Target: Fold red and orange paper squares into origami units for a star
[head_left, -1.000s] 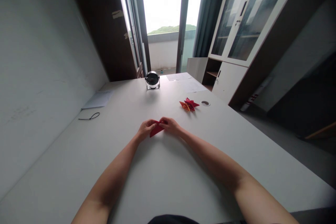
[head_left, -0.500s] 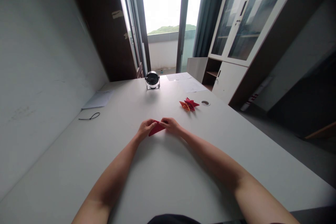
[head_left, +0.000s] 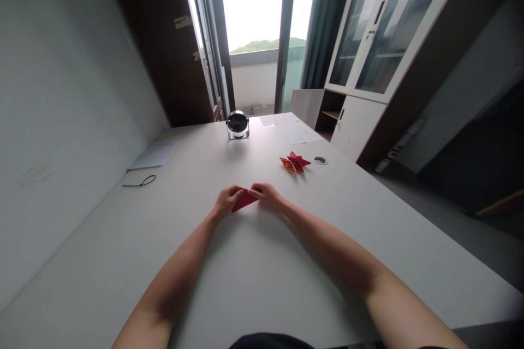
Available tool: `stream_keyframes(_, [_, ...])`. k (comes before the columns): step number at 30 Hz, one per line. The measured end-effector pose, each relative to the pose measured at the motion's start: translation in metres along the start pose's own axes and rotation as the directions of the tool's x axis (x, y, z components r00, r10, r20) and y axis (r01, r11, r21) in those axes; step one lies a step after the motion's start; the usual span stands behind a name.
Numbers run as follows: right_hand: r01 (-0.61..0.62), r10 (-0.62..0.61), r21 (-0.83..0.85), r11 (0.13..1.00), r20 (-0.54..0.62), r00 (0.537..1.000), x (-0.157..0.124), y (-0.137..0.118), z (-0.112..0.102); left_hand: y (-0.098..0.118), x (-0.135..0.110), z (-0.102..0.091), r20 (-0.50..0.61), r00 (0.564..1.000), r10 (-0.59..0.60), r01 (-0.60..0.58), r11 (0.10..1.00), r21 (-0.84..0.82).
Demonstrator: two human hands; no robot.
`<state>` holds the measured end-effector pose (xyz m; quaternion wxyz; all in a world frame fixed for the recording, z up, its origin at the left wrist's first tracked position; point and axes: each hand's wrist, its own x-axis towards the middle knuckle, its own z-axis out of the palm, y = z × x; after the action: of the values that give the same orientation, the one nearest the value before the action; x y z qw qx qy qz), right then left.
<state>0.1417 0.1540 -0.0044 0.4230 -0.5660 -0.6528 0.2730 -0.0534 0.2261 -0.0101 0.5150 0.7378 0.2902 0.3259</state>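
Observation:
A folded piece of red paper [head_left: 244,200] is held between my two hands, just above or on the white table [head_left: 254,272]. My left hand [head_left: 227,199] pinches its left upper side, thumb on the near face. My right hand [head_left: 265,195] grips the right upper side in the same way, with its fingers curled behind. The paper's lower left corner points toward me. Part of its outline is covered by my fingers. Farther off to the right lie folded red and orange paper pieces [head_left: 296,162], grouped together.
A roll of white tape [head_left: 320,160] lies right of the folded pieces. A round black device on a silver stand [head_left: 238,125] stands at the far end. Paper sheets [head_left: 301,133] lie at the back right, a paper stack [head_left: 152,155] and black cable tie [head_left: 140,181] at left by the wall.

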Motion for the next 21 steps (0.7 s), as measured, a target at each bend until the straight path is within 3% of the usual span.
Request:
stream_keyframes(7, [-0.005,0.005,-0.006,1.000,-0.007,1.000,0.0003,0.0016,0.0008,-0.0022,0.0005,-0.0004,-0.030,0.999,0.010,-0.009,0.999,0.049])
stream_keyframes(21, [-0.015,0.015,-0.019,1.000,0.003,1.000,0.0009,0.0025,0.0008,0.0026,-0.0009,0.0015,-0.026,1.000,-0.018,0.017,1.000,-0.024])
